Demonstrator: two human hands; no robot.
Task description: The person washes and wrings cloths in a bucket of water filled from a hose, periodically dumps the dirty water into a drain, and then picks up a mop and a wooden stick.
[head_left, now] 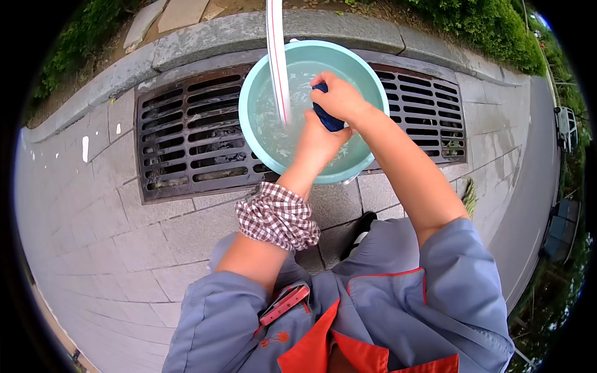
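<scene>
A dark blue bunched cloth (328, 117) is squeezed between my two hands over a light turquoise basin (247, 118). My right hand (341, 99) grips its upper part with curled fingers. From below, my left hand (318, 142) closes around its lower end; some of those fingers are hidden. Cloudy water (301, 78) fills part of the basin. A flat white hose (277, 56) with red stripes hangs down into the basin, left of my hands, its end at the water.
Under the basin lies a metal drain grate (193, 133), set in grey paving (168, 242). Behind runs a stone curb (217, 36) with green bushes (479, 28) beyond. A brown checkered sleeve cover (277, 216) wraps my left forearm. At right, a white vehicle (566, 127) stands by the road.
</scene>
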